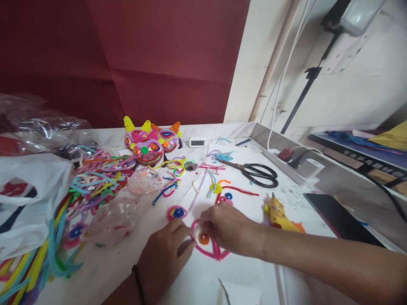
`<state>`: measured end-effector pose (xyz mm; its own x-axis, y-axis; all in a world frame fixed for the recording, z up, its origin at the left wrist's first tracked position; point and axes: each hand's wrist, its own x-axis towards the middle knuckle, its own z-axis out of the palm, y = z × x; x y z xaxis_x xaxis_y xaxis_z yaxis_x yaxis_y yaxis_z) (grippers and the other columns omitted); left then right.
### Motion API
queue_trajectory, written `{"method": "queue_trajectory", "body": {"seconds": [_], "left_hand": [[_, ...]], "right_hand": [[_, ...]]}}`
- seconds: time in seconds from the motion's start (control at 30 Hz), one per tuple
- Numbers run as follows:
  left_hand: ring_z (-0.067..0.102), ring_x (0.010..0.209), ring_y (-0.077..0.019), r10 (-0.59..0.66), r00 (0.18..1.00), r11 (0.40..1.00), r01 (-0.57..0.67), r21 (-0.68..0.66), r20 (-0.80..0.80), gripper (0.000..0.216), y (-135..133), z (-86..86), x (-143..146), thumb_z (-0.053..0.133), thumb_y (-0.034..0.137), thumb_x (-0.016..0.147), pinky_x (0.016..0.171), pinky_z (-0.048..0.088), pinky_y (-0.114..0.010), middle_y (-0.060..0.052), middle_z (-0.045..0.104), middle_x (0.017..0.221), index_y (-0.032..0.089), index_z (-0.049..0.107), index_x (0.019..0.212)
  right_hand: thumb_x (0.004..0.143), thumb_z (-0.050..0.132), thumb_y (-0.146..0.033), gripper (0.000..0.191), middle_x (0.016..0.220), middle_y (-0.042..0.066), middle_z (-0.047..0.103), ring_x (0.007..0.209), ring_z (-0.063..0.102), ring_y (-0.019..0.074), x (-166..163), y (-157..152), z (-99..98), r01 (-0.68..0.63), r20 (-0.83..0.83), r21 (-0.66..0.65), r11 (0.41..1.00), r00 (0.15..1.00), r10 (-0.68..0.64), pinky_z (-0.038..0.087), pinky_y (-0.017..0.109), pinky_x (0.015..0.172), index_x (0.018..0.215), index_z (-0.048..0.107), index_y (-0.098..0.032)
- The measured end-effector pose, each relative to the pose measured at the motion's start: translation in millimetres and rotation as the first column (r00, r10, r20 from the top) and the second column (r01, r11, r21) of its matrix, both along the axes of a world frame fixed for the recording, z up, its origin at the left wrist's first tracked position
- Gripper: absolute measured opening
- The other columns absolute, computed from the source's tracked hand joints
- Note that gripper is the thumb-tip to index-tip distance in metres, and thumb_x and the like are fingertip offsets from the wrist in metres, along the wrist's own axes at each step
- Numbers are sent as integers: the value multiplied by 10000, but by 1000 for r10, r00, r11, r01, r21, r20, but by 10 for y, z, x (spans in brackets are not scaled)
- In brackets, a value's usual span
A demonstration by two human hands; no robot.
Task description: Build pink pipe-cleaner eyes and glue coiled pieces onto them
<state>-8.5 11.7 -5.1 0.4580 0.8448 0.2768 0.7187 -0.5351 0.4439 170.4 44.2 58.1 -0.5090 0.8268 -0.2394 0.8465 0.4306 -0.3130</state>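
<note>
A pink pipe-cleaner outline (203, 253) lies on the white table in front of me, with an orange coil (204, 239) ringed in white inside it. My left hand (163, 256), with a dark band at the wrist, pinches the outline's left edge between thumb and forefinger. From the right, my right hand (227, 226) reaches over the upper part, fingers curled down onto the piece and partly covering it. Just above my left hand sits a pink eye-shaped coil (177, 212) with a blue centre. A blue coil (228, 196) lies beyond my right hand.
Black-handled scissors (259, 173), a yellow glue gun (280, 213) and a dark phone (340, 218) lie to the right. Piled pipe cleaners (95, 178) and a white plastic bag (32, 199) fill the left. Finished colourful faces (149, 148) and a small clock (197, 142) stand behind.
</note>
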Motion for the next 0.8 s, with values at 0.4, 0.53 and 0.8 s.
{"method": "queue_trajectory", "body": {"seconds": [0.4,0.53,0.8], "left_hand": [[599,690,-138,-21,1000,999,20,-31,-8,158,23,-5,-15,492,145,841,617,485,-232,-8,602,805,211,627,791],[597,688,-124,-14,999,997,17,-69,42,154,33,5,-18,498,144,836,617,481,-217,1,606,807,214,627,790],[613,701,-130,2,999,998,0,-65,34,127,20,33,-15,575,150,773,607,488,-216,16,628,822,237,651,826]], "right_hand": [[750,559,-50,166,725,31,692,651,595,121,38,15,-50,33,-96,-20,999,995,-34,364,202,588,748,680,-163],[748,568,-50,167,747,41,704,672,612,130,43,22,-55,49,-112,-23,999,992,-51,373,202,599,770,692,-160],[756,579,-68,146,729,33,704,653,612,127,61,20,-84,82,-153,-5,997,985,-81,374,199,591,754,689,-164]]}}
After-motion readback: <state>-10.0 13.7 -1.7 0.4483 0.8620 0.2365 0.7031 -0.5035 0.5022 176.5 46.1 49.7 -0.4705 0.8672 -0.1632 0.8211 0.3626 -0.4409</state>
